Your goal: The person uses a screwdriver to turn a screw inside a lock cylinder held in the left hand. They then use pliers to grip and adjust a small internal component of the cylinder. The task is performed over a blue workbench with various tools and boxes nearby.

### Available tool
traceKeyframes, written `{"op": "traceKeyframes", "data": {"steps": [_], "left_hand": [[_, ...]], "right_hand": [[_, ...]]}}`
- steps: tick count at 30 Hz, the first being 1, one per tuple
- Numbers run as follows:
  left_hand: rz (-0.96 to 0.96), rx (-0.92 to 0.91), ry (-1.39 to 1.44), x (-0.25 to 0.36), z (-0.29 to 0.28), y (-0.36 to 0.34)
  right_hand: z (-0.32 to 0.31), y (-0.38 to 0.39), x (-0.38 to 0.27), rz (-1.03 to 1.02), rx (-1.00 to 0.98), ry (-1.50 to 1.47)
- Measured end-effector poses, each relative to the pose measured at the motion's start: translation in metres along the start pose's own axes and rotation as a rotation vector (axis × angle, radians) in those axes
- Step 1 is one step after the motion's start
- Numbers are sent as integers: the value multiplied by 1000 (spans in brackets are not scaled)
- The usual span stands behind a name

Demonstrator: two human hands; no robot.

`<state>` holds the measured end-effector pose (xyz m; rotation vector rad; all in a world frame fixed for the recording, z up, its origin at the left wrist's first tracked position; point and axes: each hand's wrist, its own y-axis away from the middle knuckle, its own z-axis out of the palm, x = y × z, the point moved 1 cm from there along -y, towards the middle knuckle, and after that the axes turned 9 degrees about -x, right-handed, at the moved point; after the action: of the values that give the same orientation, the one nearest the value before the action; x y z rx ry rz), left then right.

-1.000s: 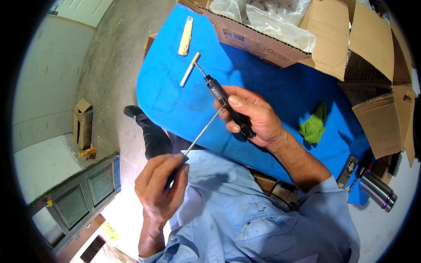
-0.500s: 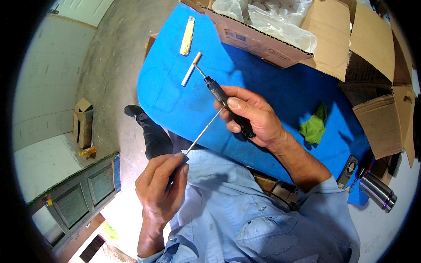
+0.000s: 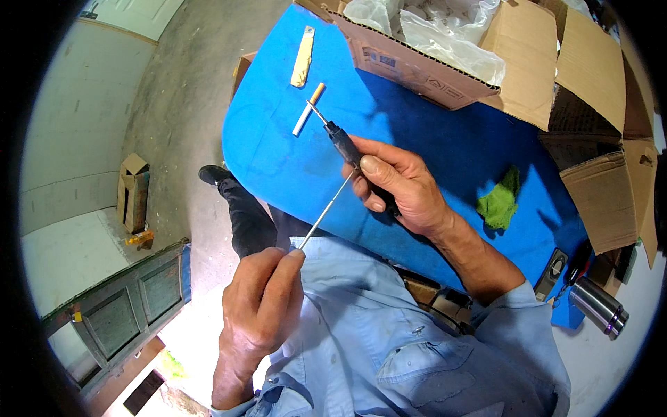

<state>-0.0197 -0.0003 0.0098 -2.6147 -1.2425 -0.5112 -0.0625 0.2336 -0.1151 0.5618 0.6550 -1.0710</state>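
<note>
Head view shows 2 bare hands above the blue counter [image 3: 264, 142]. Right hand [image 3: 410, 189] is gripping the black tool [image 3: 342, 144], which lies across its fingers, under the thumb; the front part sticks out beyond the hand. Left hand [image 3: 262, 302] is lower and to the left, closed around the near end of a metal rod [image 3: 324, 215]; what handle it has, the fingers hide. The far end of the rod meets the side of the black tool, just beside the right thumb.

The long axis of the tool runs diagonally, and its thin metal tip [image 3: 317, 112] points to the upper left, over a cigarette [image 3: 300, 125]; whether these 2 touch, I cannot tell. The rod points to the upper right, crosswise to the tool.

The tool is dark, narrow and straight; the rod is slim, round and shiny. A fuzzy green cloth [image 3: 499, 201] lies crumpled to the right, and a cardboard box [image 3: 424, 73] has corrugated edges.
</note>
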Motion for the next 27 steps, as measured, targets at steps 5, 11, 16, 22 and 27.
{"op": "traceKeyframes", "data": {"steps": [5,11,16,22,27], "left_hand": [[150,46,-237,-5,-3,0],[186,29,-247,-7,-7,3],[84,29,-127,-3,-3,2],[76,-7,-105,-3,-4,0],[101,-46,-190,-7,-6,2]], "right_hand": [[6,2,-2,-18,25,238],[11,3,-2,-17,49,313],[15,5,-3,3,34,349],[16,7,-4,-7,27,336],[18,7,-3,-27,27,414]]}}
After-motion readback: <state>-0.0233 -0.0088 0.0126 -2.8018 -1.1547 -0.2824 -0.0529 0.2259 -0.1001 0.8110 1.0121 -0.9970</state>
